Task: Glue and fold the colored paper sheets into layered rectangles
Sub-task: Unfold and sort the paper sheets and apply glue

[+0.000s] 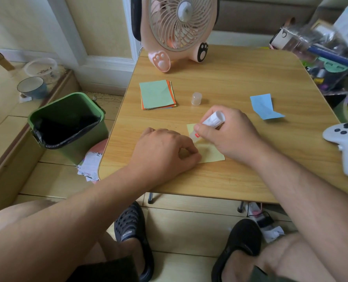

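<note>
Wooden table (pixel 240 78) carries everything: the pink fan (pixel 179 31) at its far edge, a stack of colored sheets (pixel 157 95), a folded blue sheet (pixel 265 106). My left hand (pixel 165 151), fingers curled, presses the yellow sheet (pixel 211 154) near the front edge. My right hand (pixel 230 133) grips the glue stick (pixel 209 122), tip on that sheet; its cap (pixel 196 98) stands just beyond.

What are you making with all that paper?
A paper craft. The right hand holds a glue stick tip-down on a yellow sheet, while the left hand presses that sheet to the table. The glue cap stands nearby. A stack of colored sheets waits by the fan, and a folded blue sheet lies off to the right.
</note>
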